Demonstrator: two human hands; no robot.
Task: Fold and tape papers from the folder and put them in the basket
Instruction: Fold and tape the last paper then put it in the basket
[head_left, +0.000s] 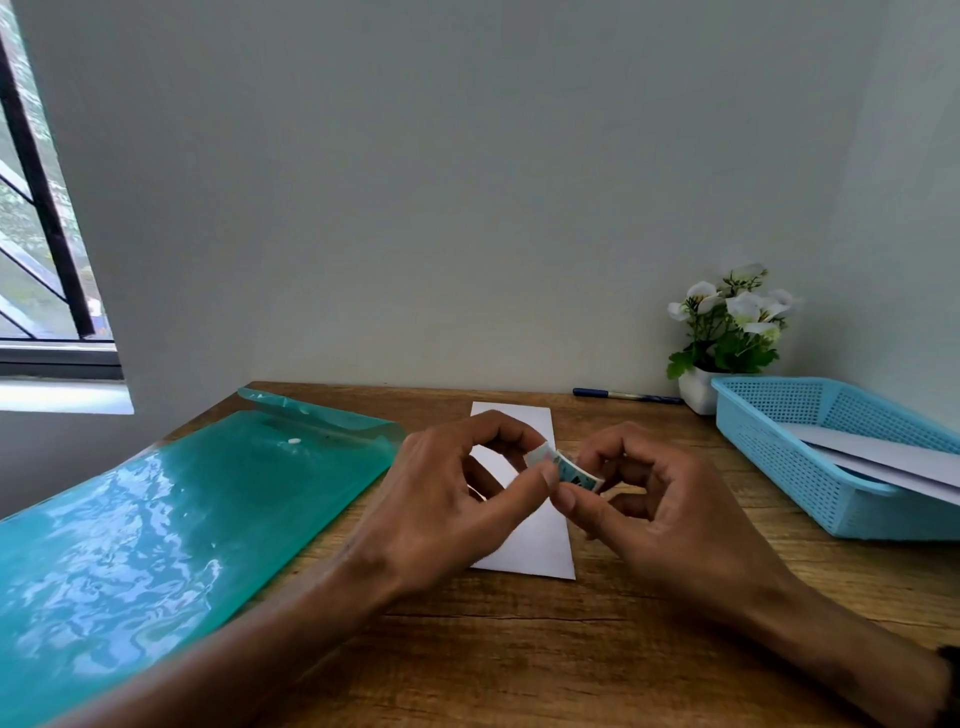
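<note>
We hold both hands above the long folded white sheet of paper (535, 540) that lies flat in the middle of the brown wooden table (519, 649). Between them is a small roll of tape with a blue-green printed band (574, 470), lifted clear of the paper. Our right hand (670, 512) has its fingers (563, 499) clamped on the roll, thumb on the near side and the other fingers curled behind it. Our left hand (457, 493) has its thumb and forefinger pinched together on a short pale end of tape (537, 457) at the roll's left side. We cannot tell whether that end is torn free or joined to the roll.

To the left of the paper lies the translucent teal plastic folder (156, 519), its flap (322, 410) turned open toward the wall; its right edge comes close to the paper. To the right of the paper, well apart from it, sits the light blue perforated plastic basket (779, 457) with white folded sheets (883, 457) inside, their ends sticking out over its near rim. Beyond the paper, against the wall, a dark blue pen (628, 396) lies on the table, and just beside it, touching the basket's far corner, stands a small white pot of white flowers with green leaves (727, 332).
</note>
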